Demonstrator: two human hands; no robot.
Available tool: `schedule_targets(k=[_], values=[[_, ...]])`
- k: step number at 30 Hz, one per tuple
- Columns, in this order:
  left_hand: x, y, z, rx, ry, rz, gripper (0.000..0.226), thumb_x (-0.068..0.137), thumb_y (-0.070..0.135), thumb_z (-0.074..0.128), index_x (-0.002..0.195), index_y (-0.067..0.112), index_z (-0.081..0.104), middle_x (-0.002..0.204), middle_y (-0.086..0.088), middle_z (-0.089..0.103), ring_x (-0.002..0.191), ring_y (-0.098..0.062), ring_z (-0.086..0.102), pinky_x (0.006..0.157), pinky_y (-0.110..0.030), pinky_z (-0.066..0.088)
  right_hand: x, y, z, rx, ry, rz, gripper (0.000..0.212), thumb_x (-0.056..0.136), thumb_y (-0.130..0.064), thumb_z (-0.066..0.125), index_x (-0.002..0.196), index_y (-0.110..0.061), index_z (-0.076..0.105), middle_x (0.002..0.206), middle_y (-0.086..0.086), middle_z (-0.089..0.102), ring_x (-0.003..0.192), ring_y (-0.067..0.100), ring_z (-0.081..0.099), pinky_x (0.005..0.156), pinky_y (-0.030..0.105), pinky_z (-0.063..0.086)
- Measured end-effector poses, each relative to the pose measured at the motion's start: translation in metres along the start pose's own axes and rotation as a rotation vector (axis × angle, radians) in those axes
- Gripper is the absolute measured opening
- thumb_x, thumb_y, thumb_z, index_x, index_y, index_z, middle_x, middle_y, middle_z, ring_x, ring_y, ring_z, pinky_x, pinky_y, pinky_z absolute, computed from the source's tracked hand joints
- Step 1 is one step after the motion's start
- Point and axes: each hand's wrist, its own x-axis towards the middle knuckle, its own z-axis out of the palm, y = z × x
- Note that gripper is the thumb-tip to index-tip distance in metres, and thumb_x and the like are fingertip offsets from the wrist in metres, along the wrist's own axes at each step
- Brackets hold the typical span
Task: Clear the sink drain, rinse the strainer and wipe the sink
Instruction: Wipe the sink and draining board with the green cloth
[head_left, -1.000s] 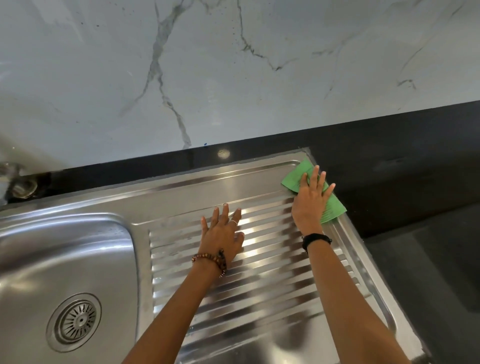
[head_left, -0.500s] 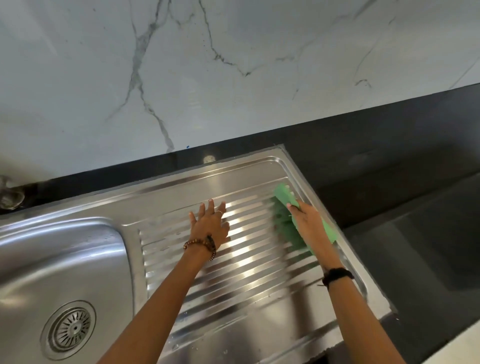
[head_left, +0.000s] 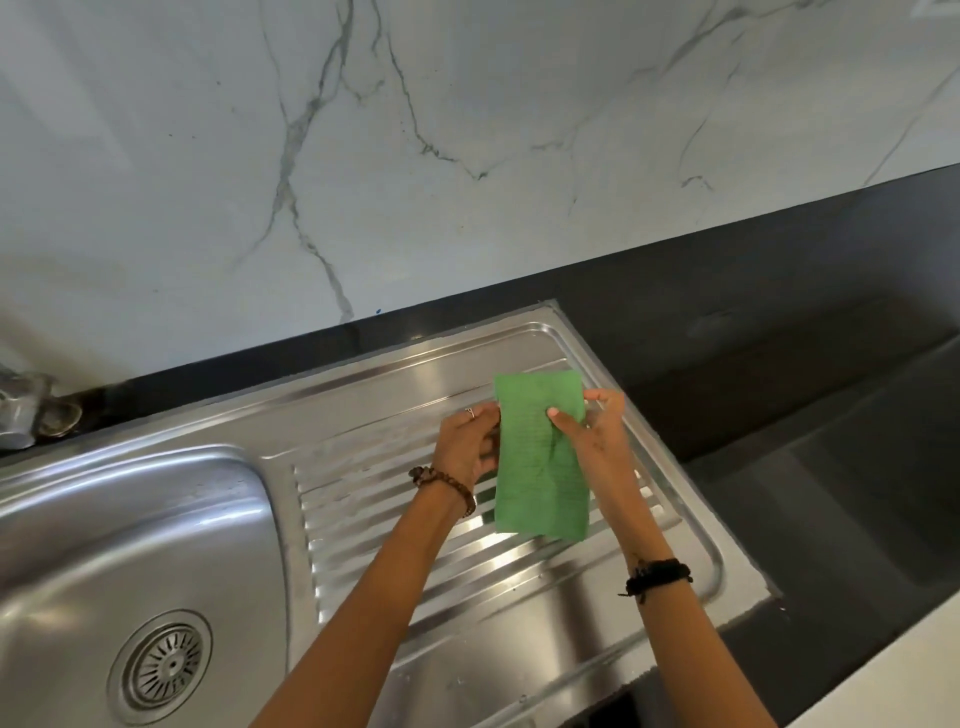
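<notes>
Both hands hold a green cloth (head_left: 540, 457) above the steel sink's ribbed drainboard (head_left: 395, 519): left hand (head_left: 467, 441) and right hand (head_left: 597, 441) fingers pinch its edges. No writing visible.

I see a white marble backsplash (head_left: 467, 130) with grey veins filling the top. Black worktop (head_left: 753, 322) runs below it, around the steel unit. Metal tap base (head_left: 31, 410) at far left. Pale surface (head_left: 893, 691) at bottom right corner.
</notes>
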Motion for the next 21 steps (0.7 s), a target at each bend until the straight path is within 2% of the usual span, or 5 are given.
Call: schedule_targets(k=[3,6,12,15,21], values=[[-0.011,0.006,-0.004,0.068,0.034,0.077,0.018,0.088,0.013,0.057,0.072,0.014,0.066,0.058,0.007,0.07,0.055,-0.008,0.066,0.05,-0.019,0.055,-0.017,-0.004,0.012,-0.179,-0.01,-0.184,0.044,0.082,-0.05,0.061,0.116,-0.024,0.051,0.114,-0.007,0.052,0.099,-0.002,0.054,0.067,0.011,0.043],[-0.023,0.012,-0.002,0.168,-0.002,0.122,0.013,0.085,0.015,0.061,0.075,0.017,0.068,0.068,0.003,0.068,0.062,-0.011,0.065,0.053,-0.019,0.055,-0.037,-0.013,0.024,-0.1,-0.208,-0.14,0.043,0.071,-0.067,0.053,0.107,-0.043,0.055,0.104,-0.024,0.06,0.092,-0.012,0.058,0.068,0.009,0.043],[-0.03,0.024,-0.003,0.193,0.028,0.118,0.017,0.086,0.018,0.059,0.071,0.018,0.065,0.058,0.008,0.069,0.053,-0.006,0.064,0.049,-0.02,0.053,-0.038,-0.009,0.008,0.345,-0.204,0.227,0.023,0.093,-0.038,0.05,0.097,-0.022,0.065,0.09,0.002,0.074,0.082,0.019,0.071,0.066,0.031,0.056],[-0.014,0.035,-0.014,0.291,0.171,0.162,0.018,0.088,0.016,0.056,0.072,0.013,0.062,0.077,-0.004,0.066,0.069,-0.018,0.061,0.063,-0.026,0.056,-0.025,-0.011,-0.023,0.365,-0.08,0.334,0.021,0.095,-0.034,0.049,0.094,-0.019,0.064,0.087,0.003,0.072,0.076,0.02,0.07,0.066,0.034,0.053],[0.031,0.055,0.01,0.705,0.136,0.246,0.021,0.089,0.012,0.051,0.097,-0.002,0.065,0.104,-0.019,0.065,0.097,-0.028,0.059,0.089,-0.038,0.049,0.014,-0.061,-0.06,-0.005,-0.047,-0.013,0.027,0.095,-0.041,0.047,0.094,-0.021,0.067,0.085,-0.004,0.075,0.075,0.011,0.072,0.059,0.024,0.055]])
